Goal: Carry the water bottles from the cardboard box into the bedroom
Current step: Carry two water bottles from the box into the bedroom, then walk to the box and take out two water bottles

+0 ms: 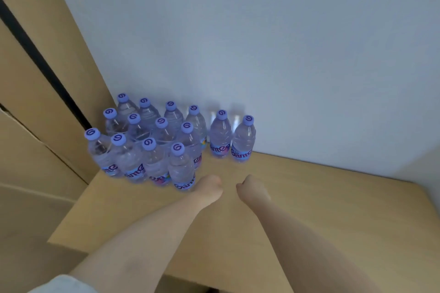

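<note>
Several clear water bottles (pixel 152 140) with purple caps stand packed together on a light wooden tabletop (pixel 333 209), against the white wall. Two more bottles (pixel 232 138) stand a little to their right. My left hand (pixel 209 185) hovers low over the tabletop right beside the base of the front bottle (pixel 182 169); its fingers are curled under and hold nothing. My right hand (pixel 251 188) is a short way to its right, fingers also curled in, empty. No cardboard box is in view.
A white wall (pixel 262 43) backs the tabletop. Tall light wooden panels (pixel 35 78) with a dark gap stand at the left. The tabletop's front edge (pixel 107 252) runs below my forearms, and its right side meets a wall corner.
</note>
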Tool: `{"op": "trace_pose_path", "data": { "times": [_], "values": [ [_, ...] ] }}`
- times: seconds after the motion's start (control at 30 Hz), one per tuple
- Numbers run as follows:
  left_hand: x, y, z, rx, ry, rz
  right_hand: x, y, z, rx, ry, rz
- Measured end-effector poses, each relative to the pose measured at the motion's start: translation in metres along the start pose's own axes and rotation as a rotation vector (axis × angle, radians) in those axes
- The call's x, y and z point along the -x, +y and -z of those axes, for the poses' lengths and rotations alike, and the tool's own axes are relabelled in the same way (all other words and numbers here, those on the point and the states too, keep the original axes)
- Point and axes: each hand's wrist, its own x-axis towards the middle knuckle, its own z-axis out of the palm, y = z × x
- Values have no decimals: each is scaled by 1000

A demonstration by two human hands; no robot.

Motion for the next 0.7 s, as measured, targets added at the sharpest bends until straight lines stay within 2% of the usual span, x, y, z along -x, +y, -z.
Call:
{"op": "trace_pose_path", "data": {
  "times": [0.1,0.2,0.37,0.5,0.7],
  "values": [
    [35,-22,0,-21,40,25,23,2,-16,34,-49,41],
    [68,-44,-4,34,151,83,47,-2,-37,87,-97,110],
    [116,-93,0,141,295,194,95,-34,-90,255,-220,358],
    [151,-157,23,225,424,296,132,-81,-144,309,-329,527],
    [216,-276,70,280,484,488,173,-157,-222,418,-385,672]
  ]
}}
